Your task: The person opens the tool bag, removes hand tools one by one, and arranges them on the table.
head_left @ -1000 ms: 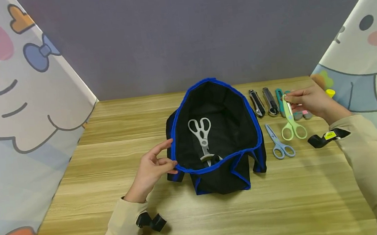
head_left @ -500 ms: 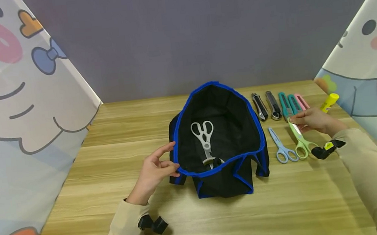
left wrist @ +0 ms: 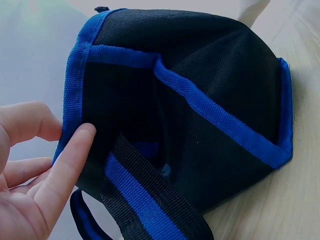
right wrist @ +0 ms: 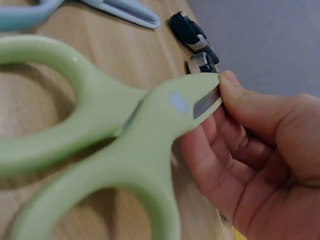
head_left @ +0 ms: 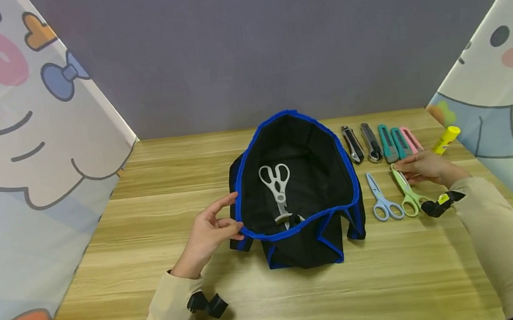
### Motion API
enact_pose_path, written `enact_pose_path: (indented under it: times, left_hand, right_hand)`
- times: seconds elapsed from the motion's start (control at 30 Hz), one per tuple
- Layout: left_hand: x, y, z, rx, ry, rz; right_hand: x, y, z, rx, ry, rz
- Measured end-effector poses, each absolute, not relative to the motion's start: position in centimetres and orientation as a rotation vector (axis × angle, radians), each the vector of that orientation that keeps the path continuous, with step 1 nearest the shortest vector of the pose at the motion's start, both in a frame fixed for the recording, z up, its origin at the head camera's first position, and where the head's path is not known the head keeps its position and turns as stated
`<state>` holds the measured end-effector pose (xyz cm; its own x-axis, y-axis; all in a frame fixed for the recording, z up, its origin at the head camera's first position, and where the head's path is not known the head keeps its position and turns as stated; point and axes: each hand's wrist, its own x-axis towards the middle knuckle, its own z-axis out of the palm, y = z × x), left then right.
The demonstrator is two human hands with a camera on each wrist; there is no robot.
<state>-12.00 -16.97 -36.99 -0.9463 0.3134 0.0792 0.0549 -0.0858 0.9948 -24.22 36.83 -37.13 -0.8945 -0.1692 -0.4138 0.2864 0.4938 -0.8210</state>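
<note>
A black fabric tool bag [head_left: 312, 248] with blue edging stands in the middle of the table, its mouth facing up. My left hand [head_left: 209, 230] pinches the bag's left rim; in the left wrist view the thumb [left wrist: 75, 160] lies on the outside face. White-handled scissors [head_left: 279, 191] lie inside the bag, with a partly hidden dark item by their blades. On the right, my right hand [head_left: 426, 168] pinches green scissors [head_left: 408, 193] by the blade end, handles towards the person. Light blue scissors [head_left: 380, 199] lie just left of them.
Behind the scissors, a row holds a black utility knife [head_left: 353, 144], a grey one [head_left: 371, 142], two teal ones [head_left: 388, 143] and a pink one [head_left: 410, 139]. A yellow glue stick [head_left: 447, 140] is beyond the right hand. A grey panel [head_left: 245, 51] borders the table's back.
My right hand has brought the green scissors down and towards the person, beside the light blue scissors. The left hand has stayed on the bag's rim.
</note>
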Motion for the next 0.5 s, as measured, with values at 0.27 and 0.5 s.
enact_pose_path:
  times: [0.27, 0.5]
  left_hand:
    - [-12.01, -17.03, -36.86, 0.411, 1.986, 2.158]
    - [-12.02, -16.99, -36.77, 0.405, 1.988, 2.163]
  right_hand:
    - [-24.57, 36.43, -37.41, 0.183, 2.337, -1.273]
    - [-24.52, 36.00, -37.10, 0.176, 2.425, -1.174]
